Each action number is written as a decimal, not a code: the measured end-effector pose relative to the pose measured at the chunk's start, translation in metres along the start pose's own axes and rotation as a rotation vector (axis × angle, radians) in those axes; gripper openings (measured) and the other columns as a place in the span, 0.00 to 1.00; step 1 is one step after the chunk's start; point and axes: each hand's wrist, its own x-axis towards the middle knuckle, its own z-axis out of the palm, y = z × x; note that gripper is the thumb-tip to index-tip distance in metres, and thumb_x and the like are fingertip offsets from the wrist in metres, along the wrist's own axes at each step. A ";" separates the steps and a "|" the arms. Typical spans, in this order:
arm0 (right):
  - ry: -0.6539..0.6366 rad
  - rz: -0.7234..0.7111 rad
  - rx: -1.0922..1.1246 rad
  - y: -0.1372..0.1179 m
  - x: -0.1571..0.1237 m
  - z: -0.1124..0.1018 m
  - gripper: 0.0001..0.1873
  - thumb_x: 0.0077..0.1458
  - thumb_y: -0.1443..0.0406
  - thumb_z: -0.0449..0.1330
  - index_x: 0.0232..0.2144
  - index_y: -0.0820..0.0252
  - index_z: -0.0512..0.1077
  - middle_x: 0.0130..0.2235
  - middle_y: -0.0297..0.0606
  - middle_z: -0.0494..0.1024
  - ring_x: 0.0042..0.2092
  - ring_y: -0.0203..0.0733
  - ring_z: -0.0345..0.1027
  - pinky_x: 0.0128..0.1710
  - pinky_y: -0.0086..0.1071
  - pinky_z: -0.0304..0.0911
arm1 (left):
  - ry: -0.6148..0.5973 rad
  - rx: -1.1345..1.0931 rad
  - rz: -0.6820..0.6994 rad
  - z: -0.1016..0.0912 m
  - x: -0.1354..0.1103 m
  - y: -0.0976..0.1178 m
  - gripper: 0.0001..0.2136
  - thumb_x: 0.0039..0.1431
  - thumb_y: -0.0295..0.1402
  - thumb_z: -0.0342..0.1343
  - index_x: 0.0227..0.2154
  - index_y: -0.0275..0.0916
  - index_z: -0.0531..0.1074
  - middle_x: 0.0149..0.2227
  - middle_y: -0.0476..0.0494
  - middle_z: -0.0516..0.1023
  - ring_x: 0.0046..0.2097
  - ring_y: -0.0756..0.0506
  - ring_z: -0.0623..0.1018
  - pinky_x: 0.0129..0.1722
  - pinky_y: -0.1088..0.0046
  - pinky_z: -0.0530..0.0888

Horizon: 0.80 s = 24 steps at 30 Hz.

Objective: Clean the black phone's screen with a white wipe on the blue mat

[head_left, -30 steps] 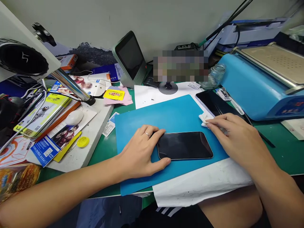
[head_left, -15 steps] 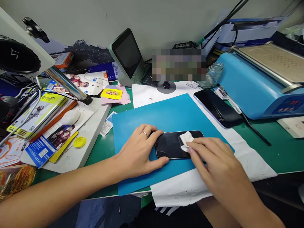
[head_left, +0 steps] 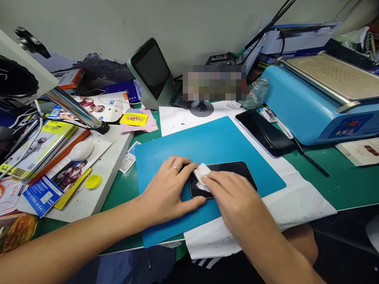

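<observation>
A smartphone (head_left: 233, 175) with a dark screen lies face up on a blue mat (head_left: 183, 146). My left hand (head_left: 167, 189), with a ring on one finger, steadies the phone's left end between the thumb at the near edge and the fingers at the far edge. Pinched in the fingers of my right hand (head_left: 237, 201) is a folded white wipe (head_left: 202, 175), pressed on the left part of the screen. My right hand covers some of the phone's near edge.
White paper (head_left: 296, 193) lies beneath the mat. Right of it are a second phone (head_left: 263, 132), a thin black-tipped tool (head_left: 310, 157) and a blue machine (head_left: 304, 106). Behind stand a small display (head_left: 152, 71) and a glass jar (head_left: 259, 90). Boxes (head_left: 38, 150) crowd the left.
My right hand has slid the wipe leftward across the screen, toward my left hand. The left hand keeps its grip on the phone. The whole view has shifted slightly.
</observation>
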 end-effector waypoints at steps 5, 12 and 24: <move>-0.005 0.037 -0.108 0.041 -0.027 -0.021 0.15 0.65 0.75 0.52 0.49 0.61 0.73 0.47 0.45 0.81 0.49 0.48 0.75 0.47 0.42 0.70 | -0.027 0.002 -0.012 -0.002 0.000 0.000 0.28 0.63 0.48 0.60 0.60 0.38 0.64 0.55 0.35 0.69 0.56 0.34 0.69 0.54 0.51 0.73; 0.015 0.026 -0.220 0.038 -0.032 -0.030 0.11 0.67 0.71 0.54 0.49 0.61 0.73 0.43 0.46 0.81 0.45 0.49 0.76 0.45 0.41 0.70 | -0.026 -0.006 -0.020 -0.002 0.001 -0.001 0.28 0.63 0.48 0.60 0.61 0.41 0.63 0.55 0.36 0.70 0.56 0.33 0.69 0.53 0.49 0.73; -0.128 -0.059 0.139 0.007 -0.005 -0.008 0.22 0.62 0.77 0.50 0.52 0.59 0.74 0.53 0.37 0.81 0.59 0.43 0.71 0.62 0.43 0.57 | 0.005 -0.005 0.010 0.001 0.000 0.000 0.28 0.64 0.47 0.61 0.61 0.38 0.63 0.55 0.34 0.70 0.56 0.34 0.69 0.54 0.52 0.72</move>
